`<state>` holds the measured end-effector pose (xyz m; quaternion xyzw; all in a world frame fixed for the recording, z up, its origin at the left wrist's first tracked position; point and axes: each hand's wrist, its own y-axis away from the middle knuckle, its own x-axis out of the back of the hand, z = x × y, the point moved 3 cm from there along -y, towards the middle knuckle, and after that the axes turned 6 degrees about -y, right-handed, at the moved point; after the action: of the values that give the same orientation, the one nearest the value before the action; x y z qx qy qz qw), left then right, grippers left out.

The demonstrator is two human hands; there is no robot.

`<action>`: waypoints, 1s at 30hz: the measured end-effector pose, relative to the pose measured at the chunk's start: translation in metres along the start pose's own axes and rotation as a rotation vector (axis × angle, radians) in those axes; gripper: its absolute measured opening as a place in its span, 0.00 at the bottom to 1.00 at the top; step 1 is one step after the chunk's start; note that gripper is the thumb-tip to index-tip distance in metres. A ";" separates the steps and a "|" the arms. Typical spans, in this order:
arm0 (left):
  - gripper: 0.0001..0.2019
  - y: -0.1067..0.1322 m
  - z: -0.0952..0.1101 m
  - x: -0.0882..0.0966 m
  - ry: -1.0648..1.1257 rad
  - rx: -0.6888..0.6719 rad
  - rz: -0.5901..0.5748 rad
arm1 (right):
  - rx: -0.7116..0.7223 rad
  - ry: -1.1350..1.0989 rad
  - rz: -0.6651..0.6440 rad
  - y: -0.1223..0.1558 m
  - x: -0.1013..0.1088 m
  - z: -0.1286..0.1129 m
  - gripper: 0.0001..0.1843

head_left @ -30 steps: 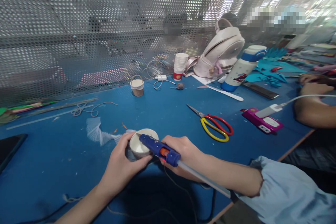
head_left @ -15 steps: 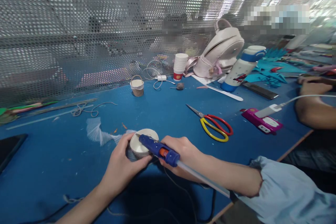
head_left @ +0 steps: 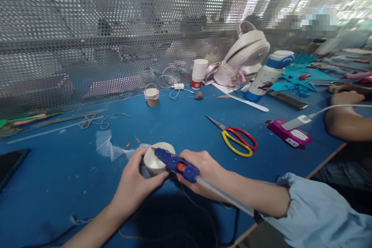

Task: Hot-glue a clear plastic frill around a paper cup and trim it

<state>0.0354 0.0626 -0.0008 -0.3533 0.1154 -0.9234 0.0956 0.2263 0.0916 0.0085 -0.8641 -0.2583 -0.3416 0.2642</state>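
My left hand [head_left: 135, 184] is wrapped round a small white paper cup [head_left: 151, 161], fingers on its far left side and thumb on its near side. The cup's open mouth tilts up toward me. A blue hot glue gun [head_left: 171, 161] is gripped in my right hand [head_left: 200, 172], its nozzle over the cup's inside near the rim. From the gun's back end sticks a long translucent glue stick [head_left: 223, 194]. Behind my left hand lies a pleated strip of pale paper [head_left: 109, 147]. Whether the nozzle touches the cup, I cannot tell.
Scissors [head_left: 235, 135] with red and yellow handles lie to the right, near a magenta device [head_left: 290, 133] with a cable. Farther back are a small bucket-like cup [head_left: 152, 97], stacked paper cups [head_left: 200, 73], a backpack [head_left: 244, 58] and a bottle [head_left: 269, 75]. Another person's arm [head_left: 345, 118] rests at right.
The glue gun's tip has shifted very slightly to the right over the cup. Both hands keep the same hold, and the other things stay in place.
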 end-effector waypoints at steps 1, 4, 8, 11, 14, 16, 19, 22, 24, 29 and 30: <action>0.24 0.000 0.001 0.000 0.003 -0.004 -0.002 | 0.006 -0.004 -0.002 0.000 0.001 -0.001 0.08; 0.23 -0.001 0.002 0.000 0.015 -0.019 -0.009 | 0.027 -0.024 -0.026 0.000 0.003 -0.005 0.08; 0.23 -0.001 0.004 0.000 0.029 -0.029 0.001 | 0.037 -0.031 -0.079 0.001 0.007 -0.011 0.09; 0.23 0.000 0.003 0.000 0.023 -0.033 -0.003 | 0.046 -0.024 -0.083 0.001 0.006 -0.010 0.09; 0.23 0.000 0.002 0.000 0.016 -0.029 -0.005 | 0.058 -0.010 -0.040 0.001 0.002 -0.006 0.09; 0.23 0.000 0.002 0.001 0.012 -0.023 -0.003 | 0.048 0.000 0.002 0.001 0.001 -0.003 0.08; 0.24 -0.001 0.002 0.001 0.008 -0.025 0.007 | 0.018 -0.006 0.033 0.001 0.004 -0.003 0.07; 0.24 -0.001 0.002 0.001 -0.006 -0.028 0.015 | 0.010 -0.016 0.014 0.000 0.010 -0.007 0.06; 0.24 -0.001 0.001 0.001 -0.017 -0.031 0.017 | 0.013 -0.011 -0.002 0.000 0.012 -0.009 0.07; 0.24 0.001 -0.002 0.000 -0.030 -0.061 0.005 | 0.024 -0.027 0.010 0.000 0.008 -0.007 0.08; 0.24 0.001 -0.002 0.000 -0.032 -0.067 0.005 | 0.025 -0.025 0.014 0.000 0.007 -0.007 0.07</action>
<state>0.0337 0.0620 -0.0026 -0.3705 0.1458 -0.9131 0.0880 0.2278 0.0892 0.0181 -0.8669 -0.2596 -0.3255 0.2741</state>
